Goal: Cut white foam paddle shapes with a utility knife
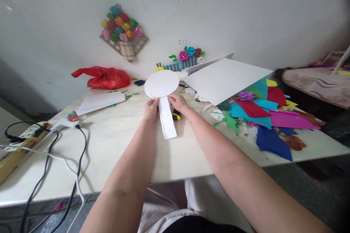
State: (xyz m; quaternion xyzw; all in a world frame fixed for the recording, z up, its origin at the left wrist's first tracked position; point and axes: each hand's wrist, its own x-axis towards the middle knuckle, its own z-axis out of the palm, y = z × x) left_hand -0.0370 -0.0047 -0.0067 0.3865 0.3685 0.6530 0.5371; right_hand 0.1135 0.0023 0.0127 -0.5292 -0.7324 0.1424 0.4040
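Observation:
Between my hands is a white paper cutout (162, 83), a wide oval top with a long straight strip (167, 122) running down toward me. My left hand (151, 109) pinches its left side where the oval meets the strip. On the opposite side of that joint, my right hand (177, 102) grips it with thumb and fingers. Whether oval and strip are one piece or two, I cannot tell. A yellow and black tool (176, 117) lies on the table, partly hidden behind the strip and my right hand.
White sheets (100, 102) and a red plastic bag (108, 77) lie left, near a hot glue gun (68, 121) and a power strip (24, 142) with cables. A large white board (226, 80) and colored paper scraps (253, 109) cover the right. Paper flowers (121, 25) hang on the wall.

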